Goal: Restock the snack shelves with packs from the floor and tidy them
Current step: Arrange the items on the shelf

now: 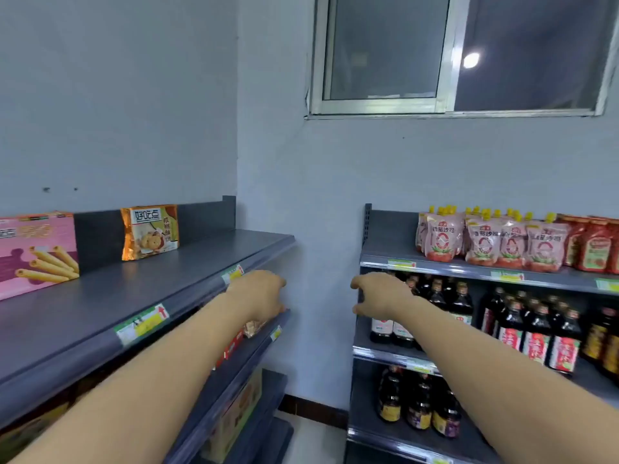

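Observation:
On the left, the grey snack shelf (187,276) carries a pink wafer-roll box (37,252) and an orange biscuit pack (150,232) on its top board. My left hand (258,293) reaches over the far end of the second board, fingers bent down and hidden behind the back of the hand. Just beneath it lies a small clear snack pack (253,328); whether the hand touches it is hidden. My right hand (378,296) hovers at the left post of the right-hand shelf, thumb and fingers apart in a C shape, holding nothing.
The right shelf (378,256) holds pink spouted sauce pouches (485,242) on top and dark sauce bottles (536,329) on the boards below. A narrow gap with a white floor (315,440) runs between the two shelves. A window sits above on the blue wall.

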`<state>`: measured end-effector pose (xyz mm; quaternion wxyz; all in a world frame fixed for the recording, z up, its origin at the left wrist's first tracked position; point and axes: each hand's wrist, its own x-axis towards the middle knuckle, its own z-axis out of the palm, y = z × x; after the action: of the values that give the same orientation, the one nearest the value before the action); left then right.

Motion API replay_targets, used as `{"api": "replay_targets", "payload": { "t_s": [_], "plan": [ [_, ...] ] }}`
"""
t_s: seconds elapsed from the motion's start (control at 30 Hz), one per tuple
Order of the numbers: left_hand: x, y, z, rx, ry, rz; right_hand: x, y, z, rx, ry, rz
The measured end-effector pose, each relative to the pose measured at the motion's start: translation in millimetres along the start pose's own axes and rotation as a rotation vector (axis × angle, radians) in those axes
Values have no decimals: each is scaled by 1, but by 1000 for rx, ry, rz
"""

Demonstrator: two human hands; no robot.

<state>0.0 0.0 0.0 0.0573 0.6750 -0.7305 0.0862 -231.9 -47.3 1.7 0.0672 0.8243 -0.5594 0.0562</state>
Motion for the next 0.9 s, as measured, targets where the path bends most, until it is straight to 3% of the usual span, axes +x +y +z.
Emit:
{"api": "replay_targets", "payload": {
  "t_s": [0.4, 0.9],
  "plan": [
    [70, 167, 20, -54, -44, 229, -69, 166, 13, -57, -37, 232],
    [159, 413, 91, -116, -158, 691, -184, 368, 62, -91, -191, 665]
  ]
}}
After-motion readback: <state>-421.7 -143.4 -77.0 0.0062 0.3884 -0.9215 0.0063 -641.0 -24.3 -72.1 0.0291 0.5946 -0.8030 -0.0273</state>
